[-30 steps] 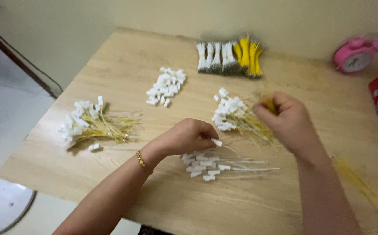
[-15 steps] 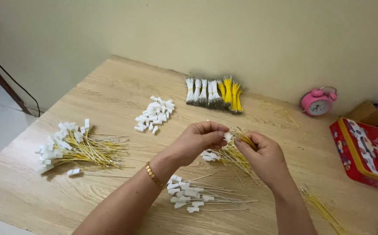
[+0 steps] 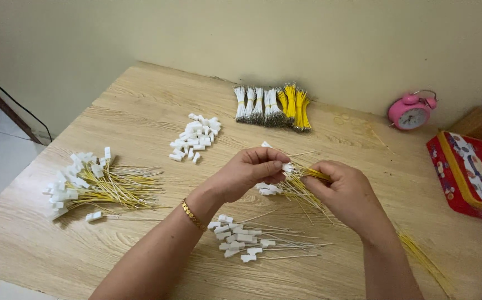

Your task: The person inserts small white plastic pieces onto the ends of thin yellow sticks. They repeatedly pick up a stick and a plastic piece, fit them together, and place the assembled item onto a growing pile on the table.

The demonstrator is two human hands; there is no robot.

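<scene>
My left hand (image 3: 250,173) pinches a small white plastic connector (image 3: 288,166) between thumb and fingers. Facing it, my right hand (image 3: 345,193) holds a thin yellow wire (image 3: 316,175) whose end meets the connector. Both hands hover above a loose pile of yellow wires with white connectors (image 3: 285,189) in the middle of the wooden table (image 3: 141,111). Just below the hands lies a small group of white-wired connectors (image 3: 246,240). A gold bracelet (image 3: 192,214) circles my left wrist.
A heap of yellow wires with connectors (image 3: 94,183) lies at the left. Loose white connectors (image 3: 196,138) and bundles of white and yellow wires (image 3: 271,105) sit farther back. A pink alarm clock (image 3: 412,113) and a red tin box (image 3: 470,175) stand at the right. Loose yellow wires (image 3: 421,256) trail right.
The view has tilted up and the hands have come together. My left hand rose from the lower pile with a connector and now meets the wire in my right hand.
</scene>
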